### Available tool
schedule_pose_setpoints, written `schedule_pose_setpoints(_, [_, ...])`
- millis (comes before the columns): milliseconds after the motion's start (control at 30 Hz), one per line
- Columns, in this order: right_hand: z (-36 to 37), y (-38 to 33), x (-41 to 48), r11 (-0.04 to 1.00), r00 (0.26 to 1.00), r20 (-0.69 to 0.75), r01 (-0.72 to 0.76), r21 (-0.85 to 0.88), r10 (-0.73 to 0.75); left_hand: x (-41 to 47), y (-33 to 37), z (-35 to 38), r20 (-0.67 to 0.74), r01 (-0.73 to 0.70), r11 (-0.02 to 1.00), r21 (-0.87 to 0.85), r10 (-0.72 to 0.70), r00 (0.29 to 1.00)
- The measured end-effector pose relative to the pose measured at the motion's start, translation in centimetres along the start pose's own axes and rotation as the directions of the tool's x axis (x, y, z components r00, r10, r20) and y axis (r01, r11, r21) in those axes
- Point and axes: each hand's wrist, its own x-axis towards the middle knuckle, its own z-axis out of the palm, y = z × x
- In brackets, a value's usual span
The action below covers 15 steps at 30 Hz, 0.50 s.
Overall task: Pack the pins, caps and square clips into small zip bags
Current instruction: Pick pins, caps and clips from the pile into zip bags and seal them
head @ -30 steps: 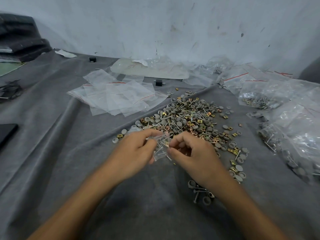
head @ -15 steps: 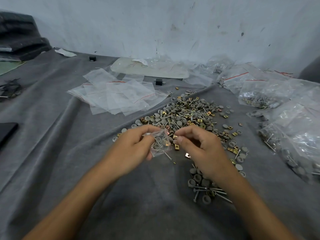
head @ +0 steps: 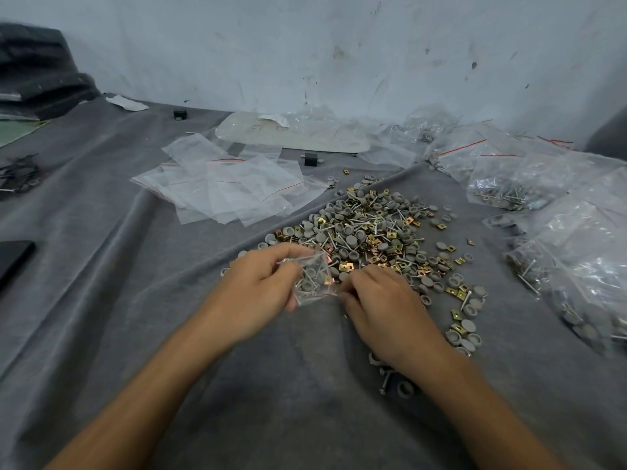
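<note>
- The small clear plastic zip bag (head: 314,279), part-filled with grey caps and pins, is pinched between the left hand's (head: 261,290) thumb and fingers, likely steadied for sealing.
- The right hand's (head: 380,307) curled fingers meet its red-lined edge; whether they grip it cannot be told.
- Just beyond the fingertips lies the loose pile (head: 369,232) of caps, pins and brass clips, within reach.

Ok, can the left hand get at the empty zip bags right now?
Likely not yet: nothing stands between the left hand and the empty bags, but it grips a part-filled bag.
</note>
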Motion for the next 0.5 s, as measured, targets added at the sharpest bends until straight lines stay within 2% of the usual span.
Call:
schedule_pose_setpoints(100, [-0.6, 0.3, 0.0, 0.972, 0.987, -0.124, -0.068, 0.224, 0.097, 0.0, 0.0, 0.0, 0.007, -0.005, 1.000, 0.013, 0.005, 1.000])
schedule_pose_setpoints(233, [-1.4, -0.3, -0.1, 0.887, 0.954, -0.274, 0.019, 0.461, 0.121, -0.1, 0.0, 0.4, 0.013, -0.003, 1.000, 0.017, 0.003, 1.000])
schedule_pose_setpoints(300, [-1.3, -0.8, -0.3, 0.890, 0.961, -0.270, 0.077, 0.449, 0.053, -0.1, 0.1, 0.6, 0.005, -0.012, 1.000, 0.019, 0.011, 1.000])
schedule_pose_setpoints(400, [-0.8, -1.0, -0.3, 0.877, 0.987, -0.155, 0.108, 0.469, -0.038, -0.1, 0.2, 0.5, -0.001, -0.015, 1.000, 0.018, 0.015, 1.000])
schedule_pose_setpoints(500, [-1.9, 0.3, -0.1, 0.813, 0.996, -0.094, 0.053, 0.580, 0.002, -0.1, 0.3, 0.4, -0.008, -0.005, 1.000, -0.014, 0.005, 1.000])
